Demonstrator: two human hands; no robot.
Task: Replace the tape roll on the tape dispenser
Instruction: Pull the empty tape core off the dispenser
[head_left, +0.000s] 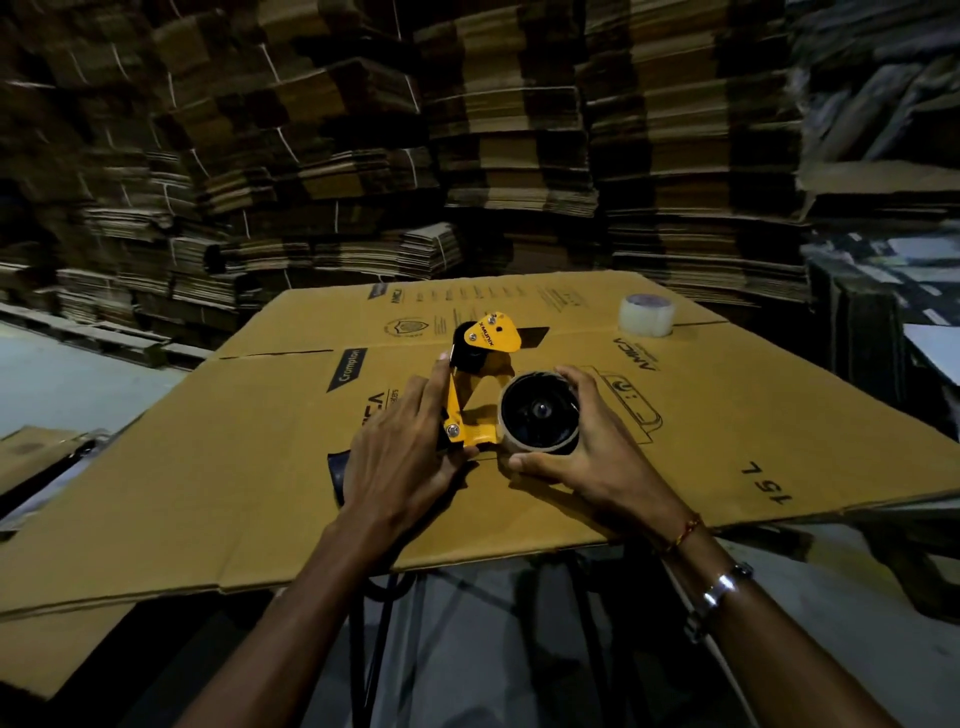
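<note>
Two hands work the yellow tape dispenser (480, 395) lying on its side on the cardboard-covered surface (727, 415): the left hand (400, 457) presses flat on its frame, fingers fairly straight. The right hand (582, 447) curls thumb and fingers round the rim of the near-empty core (540, 413) on the hub, light, stiff cardboard, best gripped by its edge. One fresh clear tape roll (647, 314) stands well apart, probably slick-sided and heavier.

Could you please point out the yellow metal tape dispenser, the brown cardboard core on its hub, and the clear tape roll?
yellow metal tape dispenser (470, 415): head view, yellow side plate.
brown cardboard core (540, 446): head view, lower rim.
clear tape roll (645, 315): head view, outer side wall.
</note>
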